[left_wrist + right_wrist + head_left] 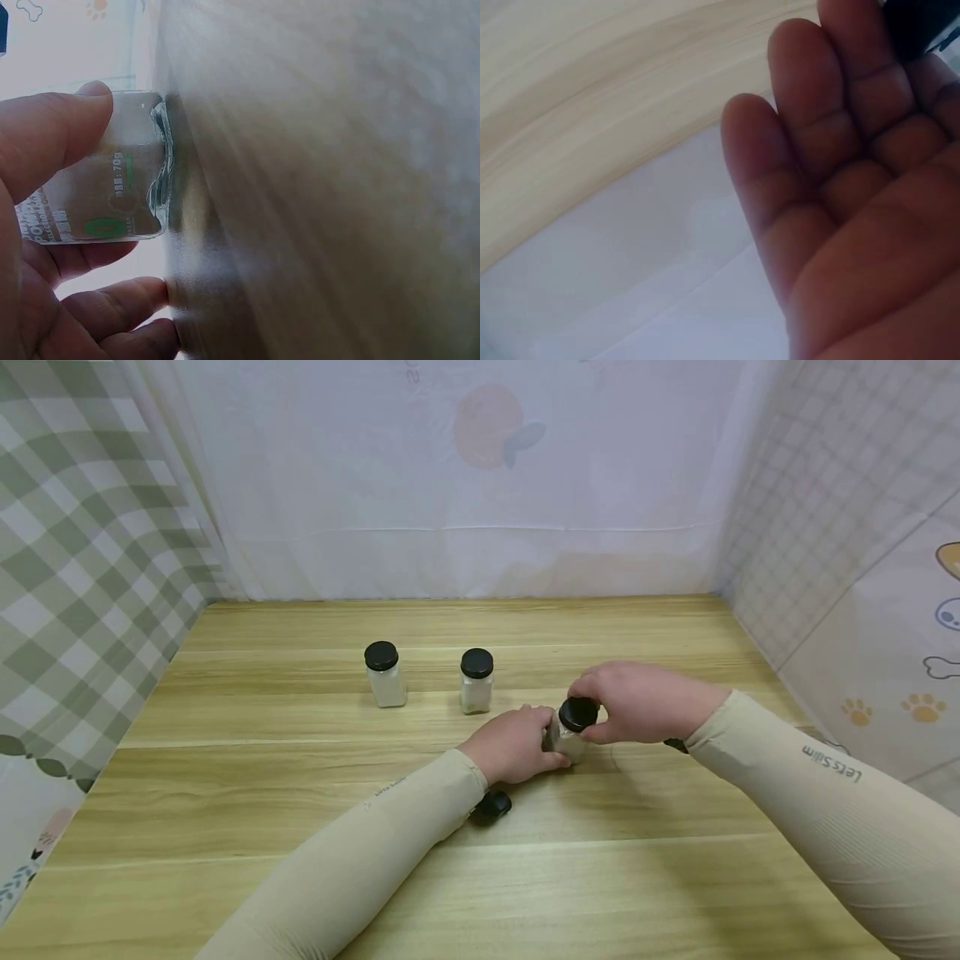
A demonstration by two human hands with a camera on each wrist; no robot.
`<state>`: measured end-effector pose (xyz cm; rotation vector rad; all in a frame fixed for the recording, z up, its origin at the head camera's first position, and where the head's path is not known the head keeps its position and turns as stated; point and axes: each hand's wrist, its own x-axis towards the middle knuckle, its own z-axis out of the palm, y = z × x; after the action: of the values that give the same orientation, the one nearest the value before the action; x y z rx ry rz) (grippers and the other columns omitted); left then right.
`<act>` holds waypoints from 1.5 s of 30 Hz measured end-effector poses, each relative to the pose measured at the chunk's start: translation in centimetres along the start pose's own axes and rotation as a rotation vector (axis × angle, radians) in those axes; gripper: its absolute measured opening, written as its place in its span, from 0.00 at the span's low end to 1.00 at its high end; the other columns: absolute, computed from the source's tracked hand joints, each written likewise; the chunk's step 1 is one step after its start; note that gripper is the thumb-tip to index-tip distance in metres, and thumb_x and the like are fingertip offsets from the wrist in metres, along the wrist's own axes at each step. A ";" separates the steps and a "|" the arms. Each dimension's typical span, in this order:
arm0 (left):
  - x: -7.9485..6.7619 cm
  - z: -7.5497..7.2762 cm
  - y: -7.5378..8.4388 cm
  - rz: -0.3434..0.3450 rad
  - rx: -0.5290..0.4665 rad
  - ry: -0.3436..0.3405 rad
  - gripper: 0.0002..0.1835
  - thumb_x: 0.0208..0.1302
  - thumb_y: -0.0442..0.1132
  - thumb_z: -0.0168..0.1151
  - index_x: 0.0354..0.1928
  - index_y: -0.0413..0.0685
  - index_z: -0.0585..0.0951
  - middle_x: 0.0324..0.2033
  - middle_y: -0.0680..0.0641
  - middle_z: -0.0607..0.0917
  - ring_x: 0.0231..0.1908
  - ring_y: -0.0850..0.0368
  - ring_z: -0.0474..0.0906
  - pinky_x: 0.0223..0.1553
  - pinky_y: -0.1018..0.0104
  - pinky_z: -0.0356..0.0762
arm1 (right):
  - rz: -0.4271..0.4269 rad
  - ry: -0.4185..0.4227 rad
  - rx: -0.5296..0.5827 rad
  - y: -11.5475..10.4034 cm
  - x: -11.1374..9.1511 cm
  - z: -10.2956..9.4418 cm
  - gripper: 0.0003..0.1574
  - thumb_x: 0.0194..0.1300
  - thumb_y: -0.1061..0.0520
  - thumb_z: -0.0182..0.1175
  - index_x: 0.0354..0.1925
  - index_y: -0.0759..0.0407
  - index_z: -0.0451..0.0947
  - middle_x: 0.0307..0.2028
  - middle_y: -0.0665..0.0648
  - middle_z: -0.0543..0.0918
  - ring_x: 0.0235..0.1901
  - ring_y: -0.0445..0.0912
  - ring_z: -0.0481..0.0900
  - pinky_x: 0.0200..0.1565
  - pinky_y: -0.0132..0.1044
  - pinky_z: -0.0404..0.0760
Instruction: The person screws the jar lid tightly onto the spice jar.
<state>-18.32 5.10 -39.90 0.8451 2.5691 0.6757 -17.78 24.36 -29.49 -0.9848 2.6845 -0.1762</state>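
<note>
A small clear glass jar [568, 747] with a black lid [578, 714] stands on the wooden table, right of centre. My left hand [512, 746] grips the jar's body low down, its thumb on the near side. From the right, my right hand [637, 700] pinches the lid's rim between thumb and fingers. In the left wrist view the jar [124, 195] shows printed text with a green mark, its base on the tabletop. In the right wrist view a bit of the black lid [915, 26] appears at the corner, beyond the curled fingers [802, 82].
Two similar black-lidded jars stand farther back: one jar [476, 683] left of the held one, another jar [386, 678] farther left. The wooden table [300, 777] meets a pale curtain [360, 485] behind. Patterned cloth hangs on both sides.
</note>
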 end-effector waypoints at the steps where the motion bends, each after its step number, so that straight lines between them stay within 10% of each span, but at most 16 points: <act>1: 0.0 0.0 0.0 -0.001 0.000 -0.001 0.18 0.68 0.60 0.70 0.48 0.59 0.78 0.38 0.59 0.87 0.71 0.49 0.76 0.69 0.60 0.75 | 0.000 -0.001 0.002 0.0 0.0 0.0 0.09 0.60 0.59 0.74 0.36 0.48 0.84 0.34 0.41 0.84 0.36 0.37 0.81 0.45 0.40 0.84; 23: 0.1 0.1 0.1 -0.007 0.011 0.003 0.20 0.69 0.60 0.69 0.53 0.59 0.78 0.48 0.54 0.90 0.72 0.49 0.75 0.75 0.59 0.69 | 0.004 0.027 -0.034 0.2 0.2 0.2 0.10 0.61 0.53 0.76 0.32 0.51 0.82 0.30 0.44 0.82 0.31 0.38 0.77 0.40 0.39 0.82; 31: 0.2 0.1 0.0 0.000 0.007 0.002 0.21 0.70 0.60 0.69 0.54 0.57 0.78 0.43 0.56 0.89 0.62 0.54 0.83 0.74 0.61 0.69 | -0.027 0.047 -0.040 0.3 -0.4 -0.1 0.29 0.56 0.57 0.77 0.56 0.60 0.82 0.48 0.52 0.87 0.49 0.48 0.86 0.55 0.48 0.85; 45: 0.1 0.1 -0.1 0.005 0.006 0.008 0.20 0.69 0.60 0.69 0.52 0.58 0.78 0.42 0.57 0.89 0.60 0.54 0.84 0.72 0.61 0.72 | -0.046 -0.001 -0.032 -0.2 -0.1 -0.6 0.16 0.60 0.62 0.74 0.45 0.50 0.84 0.38 0.43 0.84 0.41 0.39 0.81 0.50 0.43 0.84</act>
<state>-18.42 5.17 -40.03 0.8523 2.5779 0.6745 -17.74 24.30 -28.85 -1.0571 2.6730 -0.1428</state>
